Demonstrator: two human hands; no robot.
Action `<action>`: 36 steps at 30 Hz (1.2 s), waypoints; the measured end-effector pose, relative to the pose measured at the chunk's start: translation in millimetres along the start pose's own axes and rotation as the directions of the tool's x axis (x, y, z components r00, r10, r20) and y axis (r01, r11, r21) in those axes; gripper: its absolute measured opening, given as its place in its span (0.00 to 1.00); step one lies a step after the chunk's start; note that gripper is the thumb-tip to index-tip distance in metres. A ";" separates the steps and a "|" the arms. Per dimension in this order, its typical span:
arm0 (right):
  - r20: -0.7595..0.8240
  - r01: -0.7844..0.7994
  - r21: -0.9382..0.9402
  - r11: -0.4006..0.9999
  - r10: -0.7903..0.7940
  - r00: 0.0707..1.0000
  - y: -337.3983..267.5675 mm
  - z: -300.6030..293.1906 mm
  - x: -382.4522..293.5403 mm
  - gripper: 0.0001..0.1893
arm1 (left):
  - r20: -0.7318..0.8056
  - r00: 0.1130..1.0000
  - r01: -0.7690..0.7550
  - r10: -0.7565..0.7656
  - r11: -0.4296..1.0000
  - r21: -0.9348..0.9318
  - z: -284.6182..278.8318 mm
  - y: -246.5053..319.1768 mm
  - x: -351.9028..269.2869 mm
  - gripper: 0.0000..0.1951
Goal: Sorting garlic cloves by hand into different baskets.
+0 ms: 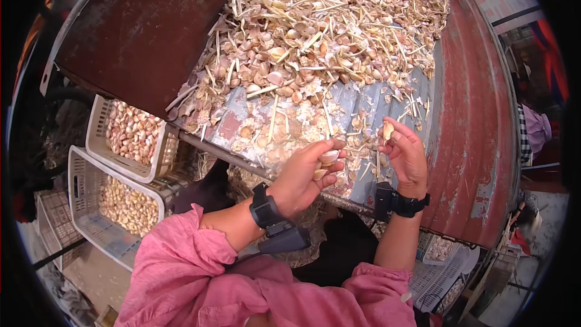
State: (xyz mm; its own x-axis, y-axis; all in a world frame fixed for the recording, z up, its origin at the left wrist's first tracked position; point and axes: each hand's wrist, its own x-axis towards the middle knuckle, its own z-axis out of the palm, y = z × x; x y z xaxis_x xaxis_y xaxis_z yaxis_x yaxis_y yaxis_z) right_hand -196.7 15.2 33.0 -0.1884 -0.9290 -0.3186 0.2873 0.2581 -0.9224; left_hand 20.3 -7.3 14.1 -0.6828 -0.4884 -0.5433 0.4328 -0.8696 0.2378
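Several garlic cloves lie in the curled fingers of my left hand, over the near edge of the metal bed. My right hand is to the right and a little higher, with a single garlic clove pinched between thumb and fingers. Beyond both hands spreads a large heap of garlic cloves, dry skins and stalks. Loose skins are scattered on the corrugated metal below the heap. A black device is strapped to each wrist.
Left of the bed stand a plastic crate of pinkish cloves and another crate of paler cloves. A rusty metal side panel rises at the upper left. At the lower right are a white basket and a small tub of garlic.
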 end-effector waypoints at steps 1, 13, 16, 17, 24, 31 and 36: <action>0.066 0.028 0.057 0.998 -0.032 0.997 -4.5 6.1 -10.8 0.17 | -0.022 1.000 0.000 0.001 0.999 0.045 3.7 -0.2 -2.0 0.14; -0.152 0.123 -0.657 0.743 -0.291 0.945 -5.0 23.0 66.0 0.09 | -0.008 1.000 -0.010 0.008 0.981 -0.191 -13.8 -6.7 9.8 0.11; -0.156 0.049 -0.798 0.601 -0.284 0.946 13.8 -1.5 119.6 0.08 | 0.038 0.999 -0.018 0.024 0.988 -0.156 -6.8 -5.6 12.3 0.10; -0.108 0.028 -0.866 0.499 -0.242 0.964 19.8 -5.1 128.6 0.08 | 0.028 0.999 -0.022 0.026 0.990 -0.139 -6.2 -4.7 12.9 0.10; -0.112 -0.120 -0.515 0.849 0.073 0.991 15.9 4.2 82.4 0.10 | -0.015 0.999 -0.035 0.034 0.992 -0.123 -9.6 0.8 9.2 0.10; 0.174 -0.028 0.002 1.000 0.027 0.984 -8.1 25.6 6.9 0.10 | 0.026 0.998 -0.049 0.050 0.998 -0.032 -2.9 -2.5 5.7 0.16; 0.267 0.054 -0.324 0.945 0.037 0.963 -6.7 59.5 -7.8 0.13 | 0.106 0.994 -0.004 0.021 0.987 -0.161 -1.4 -0.3 4.3 0.16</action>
State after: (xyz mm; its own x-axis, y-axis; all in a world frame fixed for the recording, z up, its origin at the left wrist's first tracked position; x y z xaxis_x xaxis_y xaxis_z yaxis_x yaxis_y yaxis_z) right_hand -141.3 5.0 54.7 0.0795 -0.9559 -0.2827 -0.0431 0.2801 -0.9590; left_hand 18.1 -9.0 10.6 -0.7320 -0.5116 -0.4500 0.5245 -0.8447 0.1070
